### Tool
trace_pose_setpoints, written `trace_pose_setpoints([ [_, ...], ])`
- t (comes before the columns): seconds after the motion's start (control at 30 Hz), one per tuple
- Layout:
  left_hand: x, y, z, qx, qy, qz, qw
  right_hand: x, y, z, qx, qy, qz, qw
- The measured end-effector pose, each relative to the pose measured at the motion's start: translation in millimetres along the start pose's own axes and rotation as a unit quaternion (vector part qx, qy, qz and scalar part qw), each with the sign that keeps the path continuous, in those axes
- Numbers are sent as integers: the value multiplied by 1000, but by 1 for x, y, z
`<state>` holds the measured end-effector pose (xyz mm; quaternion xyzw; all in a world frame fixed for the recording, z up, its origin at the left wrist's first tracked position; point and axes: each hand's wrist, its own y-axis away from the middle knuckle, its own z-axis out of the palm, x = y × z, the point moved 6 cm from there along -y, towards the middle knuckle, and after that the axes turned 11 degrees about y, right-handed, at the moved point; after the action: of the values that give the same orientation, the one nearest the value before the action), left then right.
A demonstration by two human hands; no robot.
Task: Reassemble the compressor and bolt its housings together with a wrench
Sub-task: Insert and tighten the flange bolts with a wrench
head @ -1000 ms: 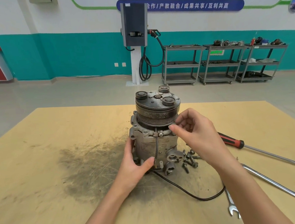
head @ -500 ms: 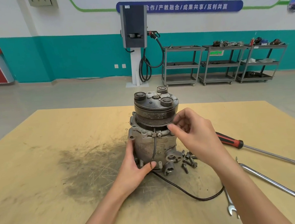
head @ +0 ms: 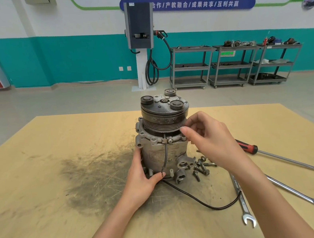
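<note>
Nearest, at 5 o'clock of the compressor: open-end wrench point(head: 243, 204) flat on the table point(head: 35, 186), jaw end toward the viewer. A longer wrench point(head: 299, 194) further right, at 4 o'clock, also flat. Black cable point(head: 203, 202) looping over the table from the compressor base toward the near wrench, crossing its shank.

Left hand point(head: 140, 179) at 7 o'clock of the compressor point(head: 162, 137), wrapped around the lower housing, thumb curled across the front near the cable's lower end, fingers round the left side. Dark greasy smear on the table at 9 o'clock, just beside this hand.

Loose bolts point(head: 200, 167) in a small heap at 4 o'clock, touching or just beside the base flange. Count unclear.

Compressor upright, mid-table, pulley and clutch plate on top, grey body below, flange with bolt ears between.

Right hand point(head: 209, 139) at 3 o'clock, level with the flange, fingers curled, thumb and forefinger tips together at the flange edge under the pulley grooves. Whatever is pinched too small to tell.

Red-and-black-handled screwdriver point(head: 249, 147) at 3 o'clock beyond the right wrist, shaft running off toward 4 o'clock.

Far: grey wall-post unit with a hanging hose point(head: 140, 25) at 12 o'clock, three metal shelf carts point(head: 233, 64) at 1–2 o'clock against a teal wall.
</note>
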<state>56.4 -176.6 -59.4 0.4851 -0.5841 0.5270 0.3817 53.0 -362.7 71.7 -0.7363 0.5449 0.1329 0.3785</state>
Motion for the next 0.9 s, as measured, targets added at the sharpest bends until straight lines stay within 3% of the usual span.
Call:
trace_pose_setpoints([
  [0.4, 5, 3, 0, 4, -7, -7, 1000, -13, 5, 7, 91, 111, -84, 986],
  [0.6, 6, 3, 0, 2, -7, -11, 1000, -7, 2, 4, 60, 73, -76, 993],
  [0.73, 5, 3, -1, 1, -6, -9, 1000, -9, 2, 8, 34, 155, -109, 981],
  [0.9, 4, 2, 0, 0, -2, -10, 1000, -17, 7, 11, 66, 233, -159, 957],
])
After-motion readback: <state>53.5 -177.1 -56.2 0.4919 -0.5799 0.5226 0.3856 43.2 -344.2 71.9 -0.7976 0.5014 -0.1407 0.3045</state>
